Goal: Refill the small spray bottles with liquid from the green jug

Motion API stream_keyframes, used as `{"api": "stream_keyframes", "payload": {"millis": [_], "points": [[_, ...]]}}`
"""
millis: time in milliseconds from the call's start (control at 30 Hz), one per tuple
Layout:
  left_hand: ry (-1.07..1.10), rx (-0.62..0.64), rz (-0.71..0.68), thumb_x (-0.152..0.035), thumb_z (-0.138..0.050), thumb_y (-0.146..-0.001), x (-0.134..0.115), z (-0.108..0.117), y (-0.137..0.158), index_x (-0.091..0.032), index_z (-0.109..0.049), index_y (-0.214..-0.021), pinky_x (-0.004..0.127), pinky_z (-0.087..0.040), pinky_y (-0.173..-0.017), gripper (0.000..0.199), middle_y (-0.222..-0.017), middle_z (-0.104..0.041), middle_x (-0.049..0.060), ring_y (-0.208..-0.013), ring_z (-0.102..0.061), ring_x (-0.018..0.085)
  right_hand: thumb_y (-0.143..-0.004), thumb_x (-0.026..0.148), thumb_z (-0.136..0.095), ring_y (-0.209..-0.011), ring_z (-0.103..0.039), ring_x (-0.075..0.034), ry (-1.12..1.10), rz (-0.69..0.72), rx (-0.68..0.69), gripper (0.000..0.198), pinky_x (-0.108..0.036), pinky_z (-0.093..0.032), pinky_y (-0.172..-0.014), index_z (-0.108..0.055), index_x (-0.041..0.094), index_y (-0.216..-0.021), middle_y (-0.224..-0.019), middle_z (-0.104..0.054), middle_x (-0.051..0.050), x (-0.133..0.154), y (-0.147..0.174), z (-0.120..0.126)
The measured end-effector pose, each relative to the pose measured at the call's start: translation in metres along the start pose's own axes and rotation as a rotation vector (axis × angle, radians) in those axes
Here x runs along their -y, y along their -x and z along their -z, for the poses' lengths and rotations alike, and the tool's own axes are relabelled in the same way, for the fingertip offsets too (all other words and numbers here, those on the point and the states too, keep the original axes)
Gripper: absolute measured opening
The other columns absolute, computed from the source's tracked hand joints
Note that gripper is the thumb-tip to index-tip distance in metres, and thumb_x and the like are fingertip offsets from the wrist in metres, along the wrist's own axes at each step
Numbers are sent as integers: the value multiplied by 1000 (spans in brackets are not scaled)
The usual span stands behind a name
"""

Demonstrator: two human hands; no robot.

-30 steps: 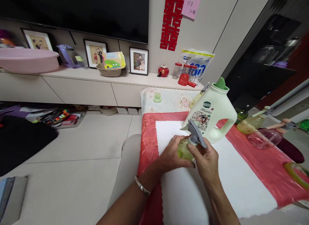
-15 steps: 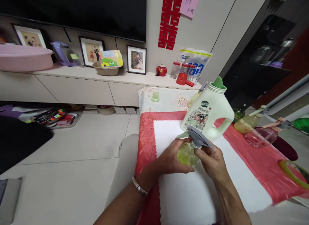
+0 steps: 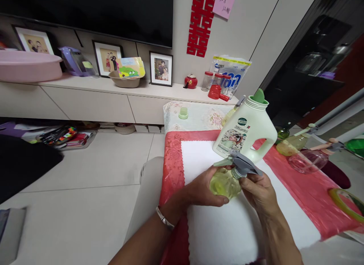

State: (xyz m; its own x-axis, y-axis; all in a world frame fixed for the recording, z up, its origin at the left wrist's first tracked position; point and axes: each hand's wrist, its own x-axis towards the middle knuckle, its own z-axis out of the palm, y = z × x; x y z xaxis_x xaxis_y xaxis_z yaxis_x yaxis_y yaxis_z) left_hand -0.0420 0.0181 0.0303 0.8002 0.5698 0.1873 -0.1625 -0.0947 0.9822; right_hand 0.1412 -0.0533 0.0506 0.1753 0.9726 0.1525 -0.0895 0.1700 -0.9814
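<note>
A small spray bottle (image 3: 226, 185) of clear yellow-green plastic, with a grey trigger head, is held tilted to the right above the white mat. My left hand (image 3: 202, 190) wraps its round body from the left side. Thumb and fingers of my right hand (image 3: 261, 192) close on the collar just below the trigger head; some fingertips are hidden behind it. Right behind the bottle stands a large pale green detergent jug (image 3: 227, 143) with a handle, its mouth holding a green spout (image 3: 258, 96). A light green cap (image 3: 183, 113) rests on the flowered cloth farther back.
The white mat (image 3: 222, 234) lies over a red table cover (image 3: 173, 155). On the right are a yellow spray bottle (image 3: 292, 144), a pink spray bottle (image 3: 308, 160) and a tape roll (image 3: 345, 204). Lidded glass jars (image 3: 206, 82) and a bag (image 3: 239, 73) stand on the cabinet behind.
The spray bottle has tilted farther right, its trigger head shifting right with my right hand. My left hand stays nearly in place around the body.
</note>
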Motion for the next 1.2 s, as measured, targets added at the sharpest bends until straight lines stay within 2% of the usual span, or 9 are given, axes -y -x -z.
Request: {"api": "stream_keyframes", "payload": {"millis": [167,367,467,633,767,867,1000,1100,1200], "points": [[-55,-76,-16,-24,-92,-54,4,-1,-1,-21,-52,-142,50,-42,-114,96,-140,-58,12,-126,-58,34,-77,41,-82,-113,-65,-32,-22,14,-6,36,-49,-55,-97,-76,24,-108,-115,-70,-10,-1,-1,-2],[-160,-179,-79,-28,-97,-48,12,-2,-2,-23,-52,-138,51,-40,-114,100,-137,-57,12,-129,-53,36,-80,39,-80,-116,-63,-30,-24,37,-21,45,-48,-54,-98,-71,26,-122,-124,-67,-10,-4,-2,-8],[-227,-203,-101,-33,-98,-48,16,-1,-4,-22,-52,-134,53,-41,-112,98,-134,-56,13,-128,-51,37,-81,38,-80,-116,-63,-29,-14,45,-33,45,-48,-53,-101,-70,26,-123,-125,-67,-8,-8,-3,-11],[-258,-194,-70,-38,-98,-49,21,1,-5,-22,-52,-128,53,-44,-108,93,-129,-54,13,-125,-52,36,-82,39,-79,-117,-62,-28,1,43,-56,39,-47,-50,-104,-72,25,-118,-123,-67,-8,-13,-1,-11],[-205,-89,-67,-39,-96,-53,17,2,-4,-23,-46,-140,53,-37,-115,102,-143,-50,14,-136,-46,37,-81,40,-79,-112,-64,-29,-33,34,-34,39,-47,-54,-97,-72,25,-117,-120,-68,-9,-10,1,-6],[-227,-24,-9,-34,-94,-54,13,1,-2,-24,-41,-146,54,-36,-117,106,-150,-49,14,-139,-44,38,-79,43,-80,-108,-66,-29,-48,36,-8,41,-47,-55,-95,-72,25,-115,-116,-70,-9,-8,2,-4],[-339,-60,103,-28,-87,-56,19,-1,-1,-22,-43,-143,56,-42,-112,98,-143,-55,16,-131,-51,40,-77,49,-81,-106,-67,-27,-20,62,22,47,-45,-53,-99,-72,24,-115,-113,-71,-8,-9,2,-9],[-379,-89,86,-27,-82,-55,32,-1,-2,-27,-46,-140,57,-42,-112,92,-138,-60,12,-130,-53,41,-79,54,-78,-104,-66,-25,14,96,19,44,-41,-54,-95,-72,21,-108,-112,-70,-8,-9,1,-15],[-408,-167,60,-29,-80,-54,44,-2,-4,-28,-48,-140,58,-46,-107,92,-136,-62,12,-128,-55,44,-84,54,-73,-109,-64,-25,74,141,-24,43,-39,-52,-99,-71,20,-110,-112,-68,-8,-2,4,-21]]}}
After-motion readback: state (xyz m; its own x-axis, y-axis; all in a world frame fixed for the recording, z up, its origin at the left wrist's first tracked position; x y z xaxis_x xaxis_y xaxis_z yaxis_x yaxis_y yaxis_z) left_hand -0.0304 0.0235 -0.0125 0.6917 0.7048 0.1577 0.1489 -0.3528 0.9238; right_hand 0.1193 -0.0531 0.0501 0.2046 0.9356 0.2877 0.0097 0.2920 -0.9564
